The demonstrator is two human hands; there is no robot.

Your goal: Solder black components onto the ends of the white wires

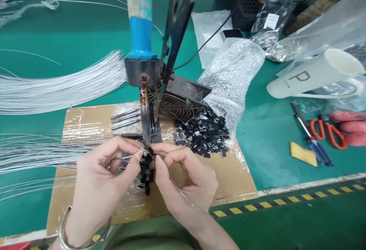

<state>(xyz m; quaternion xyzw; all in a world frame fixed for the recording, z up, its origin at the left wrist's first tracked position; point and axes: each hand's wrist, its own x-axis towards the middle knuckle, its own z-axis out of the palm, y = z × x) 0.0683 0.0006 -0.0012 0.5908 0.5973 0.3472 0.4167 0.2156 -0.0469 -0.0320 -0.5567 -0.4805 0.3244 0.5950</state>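
A soldering iron with a blue handle is clamped in a stand, its tip pointing down between my fingertips. My left hand pinches a thin white wire's end just under the tip; the fingers hide most of it. Between the thumb and fingers of my right hand is a thin strand of solder wire, trailing back over the wrist, its front end close to the tip. Below the fingertips lie several wires with black connectors on their ends.
A pile of small black connectors lies on the cardboard beside a fan. Bundles of white wires lie left. Right are bubble wrap, a white mug, a screwdriver, orange-handled scissors and a yellow sponge.
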